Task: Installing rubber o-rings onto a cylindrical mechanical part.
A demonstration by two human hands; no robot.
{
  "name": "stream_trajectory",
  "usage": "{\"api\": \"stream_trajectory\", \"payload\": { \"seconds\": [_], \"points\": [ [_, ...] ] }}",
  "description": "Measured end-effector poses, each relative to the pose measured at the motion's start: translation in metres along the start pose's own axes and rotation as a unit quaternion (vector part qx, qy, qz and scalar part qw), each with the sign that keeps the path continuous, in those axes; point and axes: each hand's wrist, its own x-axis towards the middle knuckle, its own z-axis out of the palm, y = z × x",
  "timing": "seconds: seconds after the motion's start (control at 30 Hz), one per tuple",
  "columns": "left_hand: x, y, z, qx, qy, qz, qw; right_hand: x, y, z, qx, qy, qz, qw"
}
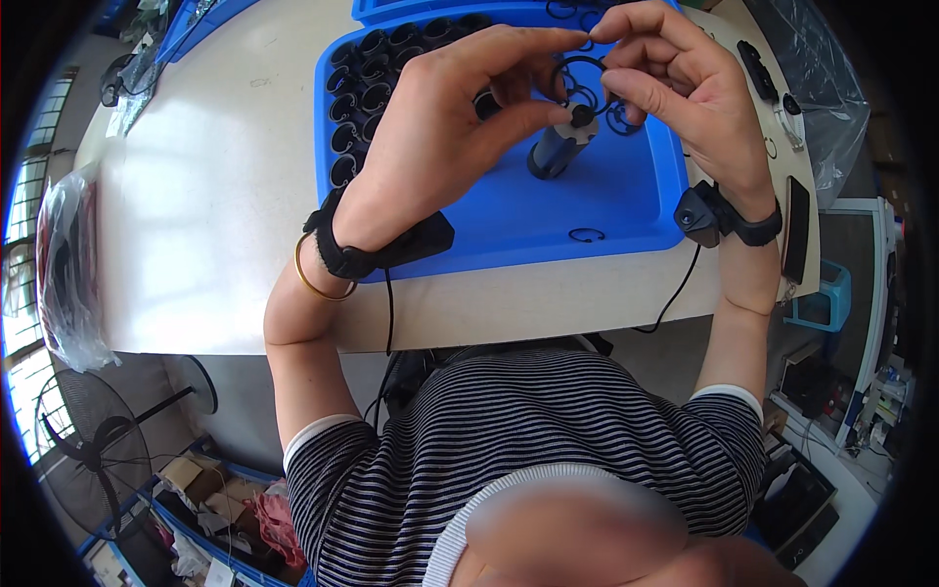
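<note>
Above a blue tray [626, 201], both of my hands meet around a thin black snap ring [579, 59]. My left hand [430, 137] pinches the ring's left side between thumb and fingers. On its right side, the thumb and fingers of my right hand [699, 103] close on it. Just below the ring a dark cylinder [559, 152] stands in the tray, with a grey top and a black knob [583, 115]. My left thumb tip is close beside that knob; whether they touch I cannot tell.
Several black cylindrical cups [343, 137] stand in rows at the tray's left. A loose snap ring [587, 235] lies near its front edge, with more behind my hands. A black bar-shaped object [796, 230] rests at the table's right edge. Cables hang from both wrist straps.
</note>
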Motion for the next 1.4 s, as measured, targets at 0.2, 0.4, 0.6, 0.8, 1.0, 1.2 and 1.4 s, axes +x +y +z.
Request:
{"api": "stream_trajectory", "payload": {
  "seconds": [0.2,0.4,0.6,0.8,1.0,1.2,1.4],
  "points": [
    [0.002,0.002,0.001,0.023,0.001,0.018,1.0,0.001,-0.004,0.001,-0.003,-0.001,0.007,1.0],
    [0.001,0.002,0.003,0.04,0.002,0.031,0.999,-0.007,-0.05,0.011,-0.258,0.185,0.487,0.814],
    [0.001,0.0,0.001,0.099,-0.015,0.031,0.994,-0.011,-0.054,0.0,-0.354,0.11,0.468,0.802],
    [-0.001,-0.003,0.005,0.108,-0.051,-0.01,0.993,-0.017,-0.052,-0.003,-0.426,-0.048,0.485,0.762],
    [-0.002,-0.004,0.006,0.112,-0.053,-0.019,0.992,-0.017,-0.052,-0.002,-0.424,-0.062,0.515,0.742],
    [-0.002,-0.004,0.006,0.116,-0.053,-0.017,0.992,-0.011,-0.049,0.001,-0.417,-0.068,0.519,0.743],
    [-0.002,-0.005,0.006,0.119,-0.05,-0.013,0.992,-0.011,-0.049,0.001,-0.41,-0.068,0.518,0.748]
  ]
}}
